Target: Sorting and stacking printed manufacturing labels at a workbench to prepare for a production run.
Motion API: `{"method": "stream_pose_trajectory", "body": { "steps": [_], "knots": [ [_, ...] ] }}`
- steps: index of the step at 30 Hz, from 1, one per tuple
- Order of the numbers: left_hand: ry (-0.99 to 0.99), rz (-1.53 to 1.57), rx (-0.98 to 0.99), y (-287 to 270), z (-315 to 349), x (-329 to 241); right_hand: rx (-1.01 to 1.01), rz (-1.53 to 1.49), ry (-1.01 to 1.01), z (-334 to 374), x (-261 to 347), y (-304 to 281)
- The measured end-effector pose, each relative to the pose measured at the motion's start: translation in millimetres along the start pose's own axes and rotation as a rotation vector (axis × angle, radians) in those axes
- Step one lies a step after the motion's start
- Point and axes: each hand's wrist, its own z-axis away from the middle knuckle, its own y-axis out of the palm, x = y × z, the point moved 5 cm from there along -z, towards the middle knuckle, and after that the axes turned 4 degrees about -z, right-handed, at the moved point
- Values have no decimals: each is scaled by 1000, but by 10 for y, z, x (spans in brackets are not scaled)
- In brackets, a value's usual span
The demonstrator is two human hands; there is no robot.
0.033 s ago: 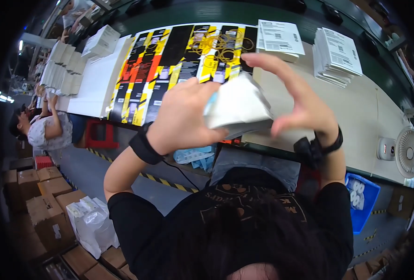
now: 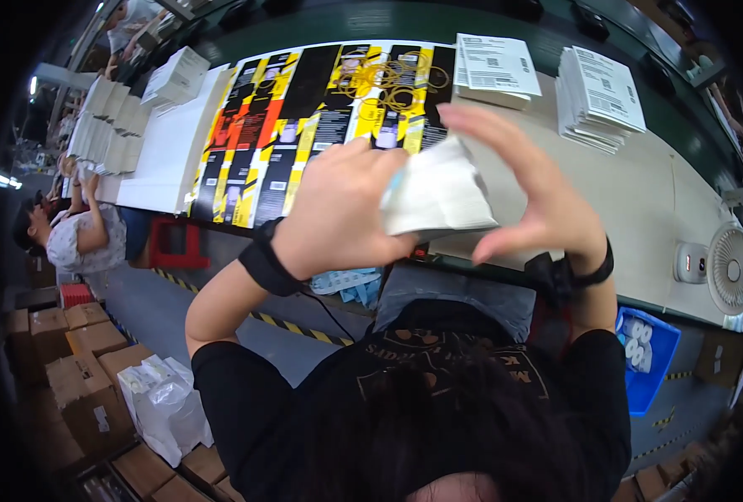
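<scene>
My left hand (image 2: 335,213) is closed on the left side of a stack of white paper leaflets (image 2: 441,191), its thumb along the near edge and its fingers behind. The stack is tilted and held above the table's near edge. My right hand (image 2: 547,197) curves around the stack's right side with thumb and fingers wide apart; whether it touches the paper I cannot tell. Beyond the hands, a tangle of tan rubber bands (image 2: 385,84) lies on black, yellow and red printed card sheets (image 2: 308,84).
Printed white leaflets stand in one pile (image 2: 495,69) at the back and another pile (image 2: 601,96) to its right. More white stacks (image 2: 107,125) are at far left, near another person (image 2: 87,238). A small fan (image 2: 731,266) stands at right, above a blue bin (image 2: 649,360).
The leaflet stack has shifted slightly right in my left hand and turned a little. My right thumb has come lower, beside its near right corner. The view has moved slightly.
</scene>
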Motion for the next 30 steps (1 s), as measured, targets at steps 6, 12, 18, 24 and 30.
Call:
{"method": "stream_pose_trajectory", "body": {
  "steps": [6,12,18,24,30],
  "knots": [
    [260,-70,-29,595,-292,-394,-20,561,156,585,54,135],
    [220,-48,155,549,-422,-302,-158,670,149,835,-86,214],
    [38,439,322,491,-393,220,-150,680,171,852,-110,229],
    [-53,675,309,671,-276,343,-138,675,192,863,-117,254],
    [-33,710,265,711,-280,362,-150,691,202,875,-133,264]
  ]
}}
